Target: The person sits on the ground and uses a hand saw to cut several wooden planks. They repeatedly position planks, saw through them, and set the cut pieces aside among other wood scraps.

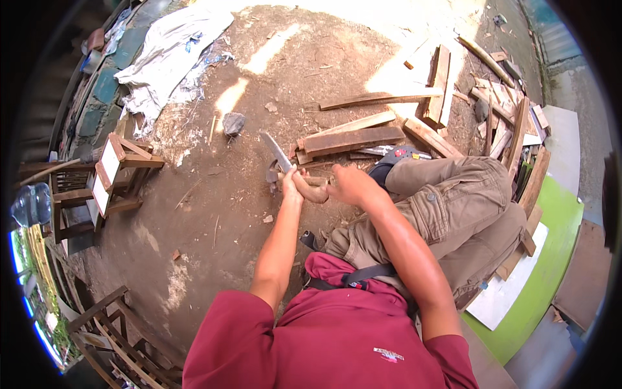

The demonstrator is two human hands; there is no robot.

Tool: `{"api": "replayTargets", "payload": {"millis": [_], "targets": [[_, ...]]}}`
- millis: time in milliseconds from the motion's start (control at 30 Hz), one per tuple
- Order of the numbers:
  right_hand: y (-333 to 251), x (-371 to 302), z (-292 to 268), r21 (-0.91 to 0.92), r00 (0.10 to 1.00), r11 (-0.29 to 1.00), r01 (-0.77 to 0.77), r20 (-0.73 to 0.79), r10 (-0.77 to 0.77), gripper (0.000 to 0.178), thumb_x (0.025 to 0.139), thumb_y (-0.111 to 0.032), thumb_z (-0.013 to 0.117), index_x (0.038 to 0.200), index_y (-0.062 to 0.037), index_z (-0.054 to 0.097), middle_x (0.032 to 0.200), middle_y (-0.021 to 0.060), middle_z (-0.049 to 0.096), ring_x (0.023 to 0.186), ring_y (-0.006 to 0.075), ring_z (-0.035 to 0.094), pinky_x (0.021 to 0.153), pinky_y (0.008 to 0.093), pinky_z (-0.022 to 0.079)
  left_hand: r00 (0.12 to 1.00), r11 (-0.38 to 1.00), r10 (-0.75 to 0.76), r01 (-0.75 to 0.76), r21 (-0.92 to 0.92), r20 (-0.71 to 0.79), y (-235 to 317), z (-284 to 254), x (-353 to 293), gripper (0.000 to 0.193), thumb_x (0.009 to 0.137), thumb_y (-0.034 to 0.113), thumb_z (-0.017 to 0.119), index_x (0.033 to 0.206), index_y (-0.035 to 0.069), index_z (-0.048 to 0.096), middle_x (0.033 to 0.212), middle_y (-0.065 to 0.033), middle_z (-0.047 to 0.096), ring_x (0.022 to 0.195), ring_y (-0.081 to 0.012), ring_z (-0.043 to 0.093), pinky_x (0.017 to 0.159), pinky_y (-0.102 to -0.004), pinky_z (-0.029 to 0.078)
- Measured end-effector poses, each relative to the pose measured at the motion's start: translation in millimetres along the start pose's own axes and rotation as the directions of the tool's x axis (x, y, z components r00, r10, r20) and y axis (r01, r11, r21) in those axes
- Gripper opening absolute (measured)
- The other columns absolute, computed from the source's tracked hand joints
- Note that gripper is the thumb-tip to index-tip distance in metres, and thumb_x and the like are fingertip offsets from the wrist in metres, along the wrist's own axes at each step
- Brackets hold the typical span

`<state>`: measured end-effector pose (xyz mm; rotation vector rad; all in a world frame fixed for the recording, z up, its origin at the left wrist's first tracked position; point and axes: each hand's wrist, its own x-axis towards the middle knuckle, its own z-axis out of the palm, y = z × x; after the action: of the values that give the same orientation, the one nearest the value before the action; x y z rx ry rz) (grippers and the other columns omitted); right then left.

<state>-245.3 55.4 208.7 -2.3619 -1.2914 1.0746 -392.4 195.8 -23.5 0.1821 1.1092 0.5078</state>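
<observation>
A large knife with a straight grey blade (277,152) and a thick, curved wooden handle (315,193) lies across my left hand (293,184). The fingers of that hand are closed round it where blade and handle meet, and the blade points up and away to the left. Beside the handle's butt end is my right hand (355,186), its fingers curled inward; what they hold, if anything, is hidden. Just beyond the left hand, a tool with a metal head (273,172) and a wooden shaft shows in part near the ground.
Several wooden planks (353,141) lie beyond my bent leg (447,194), with more scrap wood (512,120) at the right. A grey stone (234,123) rests on the dirt ahead. Wooden furniture (120,175) and a white cloth (172,55) are at the left; a green board (544,259) lies right.
</observation>
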Motion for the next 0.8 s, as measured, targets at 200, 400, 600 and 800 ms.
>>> {"api": "replayTargets", "payload": {"millis": [200, 400, 600, 800], "targets": [[6, 1, -27, 0.079, 0.966, 0.996, -0.038, -0.252, 0.057, 0.047, 0.091, -0.036, 0.074, 0.109, 0.0059, 0.062, 0.101, 0.0312, 0.069, 0.100, 0.0472, 0.067, 0.086, 0.0537, 0.054, 0.987, 0.785, 0.013, 0.091, 0.613, -0.162, 32, 32, 18, 0.069, 0.097, 0.054, 0.059, 0.147, 0.009, 0.046, 0.154, -0.0208, 0.039, 0.148, -0.0335, 0.033, 0.119, -0.0565, 0.022], [-4, -54, -119, 0.400, 0.745, 0.866, 0.301, -0.665, 0.048, 0.040, 0.096, -0.028, 0.071, 0.115, 0.0074, 0.066, 0.104, 0.0243, 0.073, 0.100, 0.0332, 0.072, 0.087, 0.0406, 0.057, 0.950, 0.875, 0.098, -0.225, 0.429, 0.297, 59, 204, -88, 0.065, 0.100, 0.039, 0.057, 0.150, 0.003, 0.034, 0.159, -0.0206, 0.037, 0.149, -0.0300, 0.032, 0.121, -0.0503, 0.025], [69, -212, -206, 0.498, 0.495, 0.639, 0.587, -0.845, 0.204, 0.033, 0.107, -0.026, 0.057, 0.117, 0.0031, 0.068, 0.094, 0.0115, 0.075, 0.093, 0.0176, 0.072, 0.087, 0.0301, 0.055, 0.644, 0.950, 0.256, -0.307, -0.062, 0.721, 58, 329, -231, 0.017, 0.102, 0.021, 0.053, 0.110, 0.008, 0.061, 0.084, -0.0056, 0.064, 0.081, -0.0183, 0.062, 0.082, -0.0379, 0.053], [227, -302, -139, 0.765, -0.087, 0.561, 0.317, -0.565, 0.820, 0.028, 0.101, -0.030, 0.066, 0.098, -0.0025, 0.071, 0.086, 0.0056, 0.074, 0.078, 0.0103, 0.068, 0.070, 0.0268, 0.052, 0.100, 0.906, 0.186, -0.403, -0.131, 0.978, -2, 398, -319, 0.018, 0.103, 0.016, 0.050, 0.111, 0.004, 0.060, 0.075, -0.0057, 0.059, 0.072, -0.0170, 0.059, 0.071, -0.0350, 0.051]]}}
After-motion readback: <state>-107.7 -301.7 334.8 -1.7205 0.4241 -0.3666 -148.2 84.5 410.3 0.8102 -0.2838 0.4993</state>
